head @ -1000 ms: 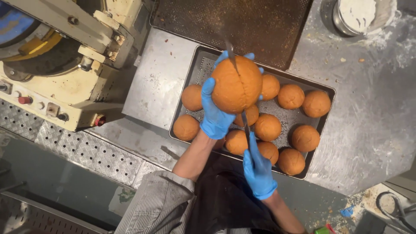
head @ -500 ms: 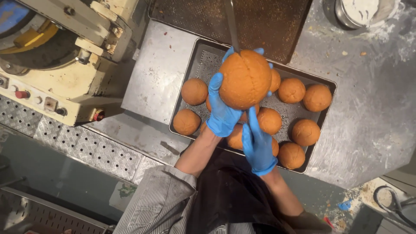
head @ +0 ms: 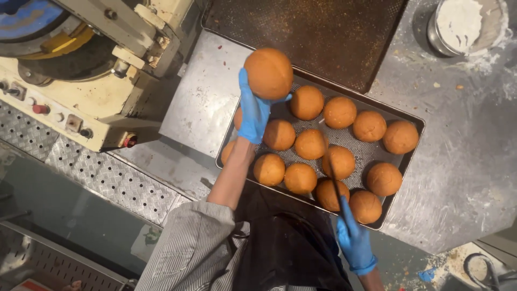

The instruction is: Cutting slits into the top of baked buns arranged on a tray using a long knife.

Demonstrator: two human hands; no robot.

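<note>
Left hand [head: 253, 113], blue-gloved, closed around a round brown bun [head: 268, 73] raised above the perforated baking tray [head: 407, 156] — right hand [head: 353, 237] gripping a knife [head: 336, 186] over the tray's near buns [head: 299, 178].

Tray [head: 405, 161] packed with buns [head: 311, 144], rows near touching; narrow gaps only. Bare mesh at the tray's left top corner under the raised bun [head: 268, 73], and between the right-hand buns. Left hand [head: 253, 112] hangs over that left end. Knife [head: 335, 180] lies across the near row. Cream machine [head: 81, 81] blocks the left. Dark baking sheet [head: 301, 32] borders the far side. Flour bowl [head: 466, 24] far right. Bench [head: 463, 161] open right of the tray.
</note>
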